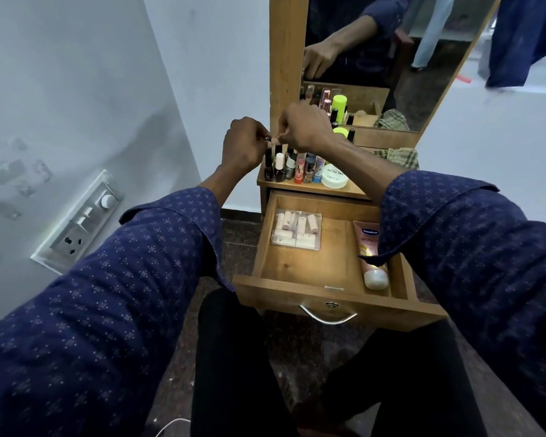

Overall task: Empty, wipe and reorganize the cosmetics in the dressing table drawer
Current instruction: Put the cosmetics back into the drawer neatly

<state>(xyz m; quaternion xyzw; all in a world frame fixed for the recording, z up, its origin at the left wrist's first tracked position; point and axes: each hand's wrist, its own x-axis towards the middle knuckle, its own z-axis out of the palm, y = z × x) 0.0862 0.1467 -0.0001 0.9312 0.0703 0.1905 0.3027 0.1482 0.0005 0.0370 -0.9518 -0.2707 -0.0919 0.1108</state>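
Together, left hand [241, 146] and right hand [306, 129] pinch one small cosmetic item [273, 139] above dressing-table shelf [353, 189].

Wooden shelf [344, 191] with bottles [292, 165], white tub [334, 178], cloth [402, 157].

Left hand [241, 145], right hand [303, 127] raised together, fingertips pinching
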